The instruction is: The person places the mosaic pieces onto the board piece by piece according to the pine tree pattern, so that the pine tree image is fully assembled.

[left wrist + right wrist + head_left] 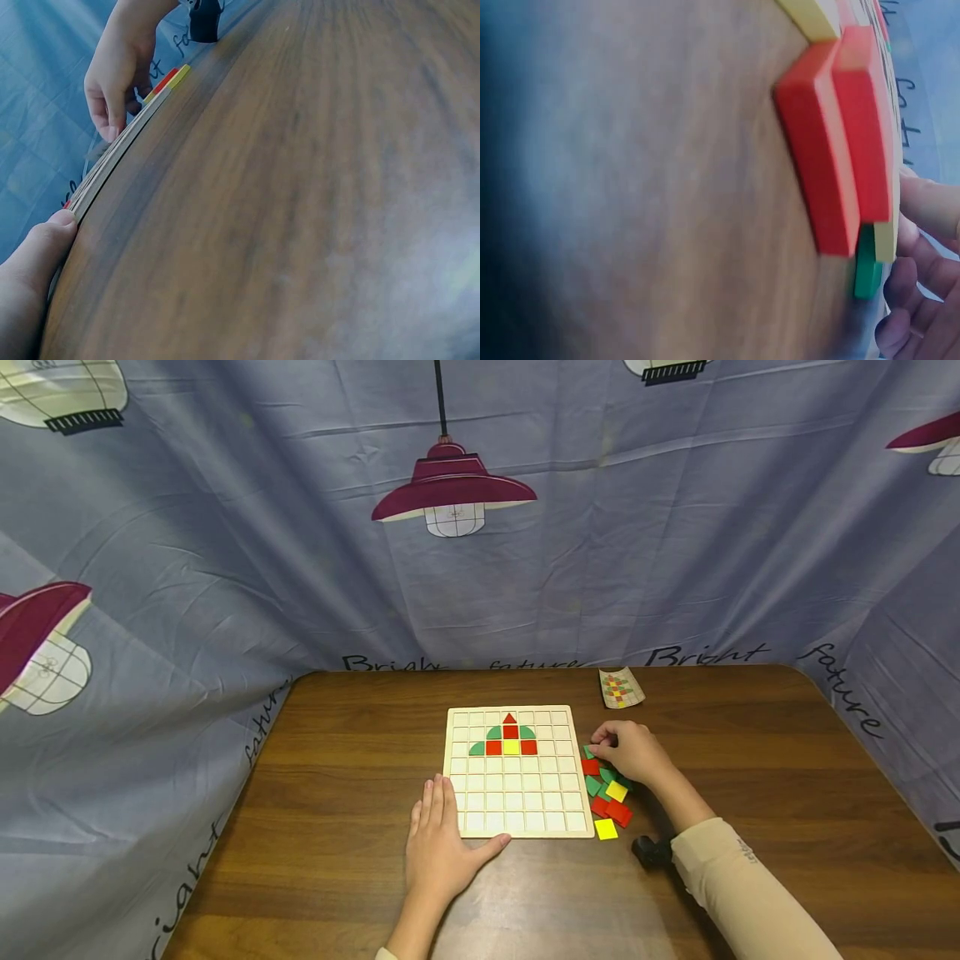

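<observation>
A pale square board (pixel 525 777) with a grid lies on the table. Red, green and one yellow tile (pixel 511 747) form a stepped shape in its upper half, topped by a red triangle (pixel 510 718). My left hand (pixel 441 843) rests at the board's lower left corner, fingers straight along the left edge and thumb at the near edge. At the board's right side, my right hand (pixel 633 752) has its thumb and forefinger together at a green tile (pixel 588 752) at the far end of the loose pile. In the left wrist view, those fingertips (pixel 111 133) point down beside the board.
Loose red, green and yellow tiles lie along the board's right edge, with red tiles (pixel 618 813) and a yellow tile (pixel 606 829) at the near end. A curled pattern card (pixel 621 688) stands farther back. A printed cloth (pixel 480 585) hangs behind the wooden table (pixel 360 752).
</observation>
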The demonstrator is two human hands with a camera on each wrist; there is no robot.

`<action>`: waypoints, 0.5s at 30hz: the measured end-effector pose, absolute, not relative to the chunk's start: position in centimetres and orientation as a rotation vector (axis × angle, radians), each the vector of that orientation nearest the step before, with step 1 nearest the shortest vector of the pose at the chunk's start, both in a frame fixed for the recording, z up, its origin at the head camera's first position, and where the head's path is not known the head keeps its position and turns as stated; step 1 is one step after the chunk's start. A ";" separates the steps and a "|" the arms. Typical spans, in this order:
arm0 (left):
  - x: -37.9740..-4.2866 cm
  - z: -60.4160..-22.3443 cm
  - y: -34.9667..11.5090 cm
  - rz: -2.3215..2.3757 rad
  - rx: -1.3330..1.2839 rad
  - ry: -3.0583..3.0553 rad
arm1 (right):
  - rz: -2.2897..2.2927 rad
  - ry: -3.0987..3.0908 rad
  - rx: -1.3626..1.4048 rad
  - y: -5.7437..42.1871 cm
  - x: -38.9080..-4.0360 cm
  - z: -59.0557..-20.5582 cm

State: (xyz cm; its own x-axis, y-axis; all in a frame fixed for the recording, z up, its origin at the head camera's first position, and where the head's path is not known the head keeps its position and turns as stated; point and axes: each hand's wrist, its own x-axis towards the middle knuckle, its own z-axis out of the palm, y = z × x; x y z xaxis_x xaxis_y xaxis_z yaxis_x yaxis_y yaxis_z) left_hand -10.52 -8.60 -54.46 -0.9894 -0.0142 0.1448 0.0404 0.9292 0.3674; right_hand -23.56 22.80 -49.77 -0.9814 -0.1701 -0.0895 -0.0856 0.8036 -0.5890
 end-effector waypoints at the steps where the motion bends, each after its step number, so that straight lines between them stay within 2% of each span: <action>1: -10.5 -54.5 -8.6 -0.565 -0.020 -2.944 | -0.923 2.850 -0.202 22.9 -23.6 -49.7; 15: -10.5 -54.4 -8.6 -0.557 -0.021 -2.945 | -0.898 2.851 -0.264 23.4 -23.7 -49.7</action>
State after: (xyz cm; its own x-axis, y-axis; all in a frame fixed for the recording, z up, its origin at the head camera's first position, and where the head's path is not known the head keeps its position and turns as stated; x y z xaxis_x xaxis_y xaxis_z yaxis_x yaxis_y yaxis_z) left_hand -10.49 -8.62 -54.38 -0.9894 -0.0134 0.1443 0.0402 0.9313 0.3621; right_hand -23.66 23.42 -49.67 -0.9747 -0.2085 -0.0811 -0.1244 0.8064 -0.5781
